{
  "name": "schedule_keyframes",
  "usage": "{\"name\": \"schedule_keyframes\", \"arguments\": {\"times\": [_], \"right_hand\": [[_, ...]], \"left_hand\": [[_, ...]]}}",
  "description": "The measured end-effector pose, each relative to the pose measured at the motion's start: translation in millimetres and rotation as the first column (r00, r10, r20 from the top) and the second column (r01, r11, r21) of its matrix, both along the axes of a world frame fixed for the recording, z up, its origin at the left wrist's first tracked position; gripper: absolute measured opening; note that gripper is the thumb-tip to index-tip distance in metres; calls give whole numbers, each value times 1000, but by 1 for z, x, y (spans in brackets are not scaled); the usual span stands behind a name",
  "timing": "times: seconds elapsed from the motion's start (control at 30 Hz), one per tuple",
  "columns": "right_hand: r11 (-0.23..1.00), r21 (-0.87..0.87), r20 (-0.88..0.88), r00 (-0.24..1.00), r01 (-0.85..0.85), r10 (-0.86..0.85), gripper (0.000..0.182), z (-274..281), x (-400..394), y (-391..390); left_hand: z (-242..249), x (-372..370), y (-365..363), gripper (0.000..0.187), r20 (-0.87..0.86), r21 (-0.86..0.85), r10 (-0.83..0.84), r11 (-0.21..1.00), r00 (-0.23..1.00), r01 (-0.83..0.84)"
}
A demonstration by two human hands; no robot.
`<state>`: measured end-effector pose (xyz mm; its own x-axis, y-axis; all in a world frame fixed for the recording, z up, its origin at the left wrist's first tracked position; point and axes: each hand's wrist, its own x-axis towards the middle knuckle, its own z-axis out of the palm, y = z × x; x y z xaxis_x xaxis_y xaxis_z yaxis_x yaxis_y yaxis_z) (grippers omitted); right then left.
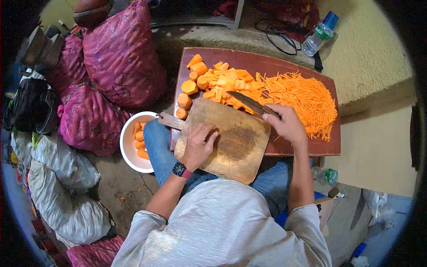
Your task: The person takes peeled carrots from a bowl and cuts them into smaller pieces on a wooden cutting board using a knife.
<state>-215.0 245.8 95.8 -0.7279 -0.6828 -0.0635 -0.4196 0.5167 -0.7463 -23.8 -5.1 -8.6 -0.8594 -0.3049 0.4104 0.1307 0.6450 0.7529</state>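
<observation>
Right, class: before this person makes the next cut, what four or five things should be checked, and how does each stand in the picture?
1. Knife gripped firmly: ok. The right hand holds the knife by its handle.
2. Board steadied: ok. The left hand rests flat on the board.
3. Left fingers clear of the blade: ok. The blade lies over the carrot chunks, apart from that hand.
4. Carrot on the board ready to cut: not ok. The board bears none.
5. More carrot to hand: ok. Pieces lie in the bowl.
6. Blade sharpness: cannot tell.
</observation>
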Motion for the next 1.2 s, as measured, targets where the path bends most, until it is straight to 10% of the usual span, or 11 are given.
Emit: {"name": "schedule_keyframes", "arguments": {"times": [0.33,0.4,0.6,1.2], "right_hand": [[1000,-32,124,992,-2,6,31,0,47,-8],[977,215,6,1000,4,-6,30,7,53,-10],[985,172,-126,992,-10,32,37,-11,68,-6],[982,191,-58,998,-3,14,41,-12,70,-4]], "left_hand": [[7,-1,1,22,-18,-97,-38,995,999,36],[5,-2,1,21,-14,-87,-28,996,999,27],[12,-4,-18,21,-93,23,71,997,993,-69],[20,-48,-103,49,188,-107,268,962,945,-252]]}}
